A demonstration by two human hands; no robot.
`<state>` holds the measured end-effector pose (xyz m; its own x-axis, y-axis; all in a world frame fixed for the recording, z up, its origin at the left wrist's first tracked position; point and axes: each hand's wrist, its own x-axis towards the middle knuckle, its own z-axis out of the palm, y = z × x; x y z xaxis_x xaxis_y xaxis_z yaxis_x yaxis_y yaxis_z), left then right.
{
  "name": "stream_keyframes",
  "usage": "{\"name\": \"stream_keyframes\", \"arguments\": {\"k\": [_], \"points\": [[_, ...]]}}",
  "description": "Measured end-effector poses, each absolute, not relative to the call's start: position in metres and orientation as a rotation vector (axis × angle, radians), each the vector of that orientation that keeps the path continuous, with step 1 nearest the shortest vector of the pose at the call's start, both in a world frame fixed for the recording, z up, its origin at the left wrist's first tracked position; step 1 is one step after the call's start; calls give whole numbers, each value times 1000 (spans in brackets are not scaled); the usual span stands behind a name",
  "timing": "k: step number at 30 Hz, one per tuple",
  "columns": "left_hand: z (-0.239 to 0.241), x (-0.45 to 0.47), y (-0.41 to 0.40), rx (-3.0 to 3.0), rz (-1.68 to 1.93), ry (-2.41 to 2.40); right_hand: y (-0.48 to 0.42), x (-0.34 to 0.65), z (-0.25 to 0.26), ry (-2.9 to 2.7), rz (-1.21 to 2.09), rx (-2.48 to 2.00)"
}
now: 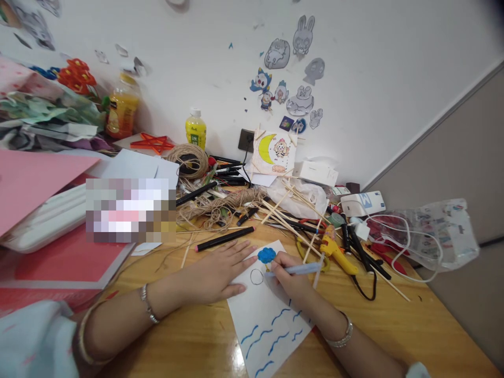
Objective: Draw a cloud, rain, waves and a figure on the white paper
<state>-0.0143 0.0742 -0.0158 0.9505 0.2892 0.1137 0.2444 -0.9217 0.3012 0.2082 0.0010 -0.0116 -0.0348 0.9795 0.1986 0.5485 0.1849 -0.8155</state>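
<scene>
A white sheet of paper (pixel 268 320) lies on the wooden table, with a blue cloud shape (pixel 266 255), a small pencilled circle (pixel 256 276) and several blue wavy lines (pixel 271 338) drawn on it. My left hand (pixel 218 273) rests flat on the paper's left edge, fingers stretched out. My right hand (pixel 289 278) is closed round a light blue pen (pixel 295 270), whose tip touches the paper beside the circle. A bracelet sits on each wrist.
Black markers (pixel 225 238), wooden sticks (pixel 281 210), twine (pixel 189 157), a yellow glue gun (pixel 338 254) and a plastic bag (pixel 433 231) crowd the table behind the paper. Red and pink card (pixel 59 257) lies at left. Two drink bottles (pixel 196 130) stand by the wall.
</scene>
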Motion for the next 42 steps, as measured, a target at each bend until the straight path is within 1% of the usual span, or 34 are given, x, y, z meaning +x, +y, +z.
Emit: {"name": "stream_keyframes", "arguments": {"k": [26, 32, 35, 39, 42], "points": [[-12, -14, 73, 2859, 127, 424, 1, 209, -16, -1687, 712, -1446], [-15, -14, 74, 2871, 178, 413, 1, 208, -13, -1693, 720, -1448], [-15, -15, 74, 2874, 193, 421, 0, 209, -11, -1593, 692, -1454], [-14, -18, 75, 2908, 202, 553, 4, 215, -8, -1288, 586, -1477], [-10, -21, 79, 2944, 207, 666, 9, 220, -4, -1200, 492, -1388]]}}
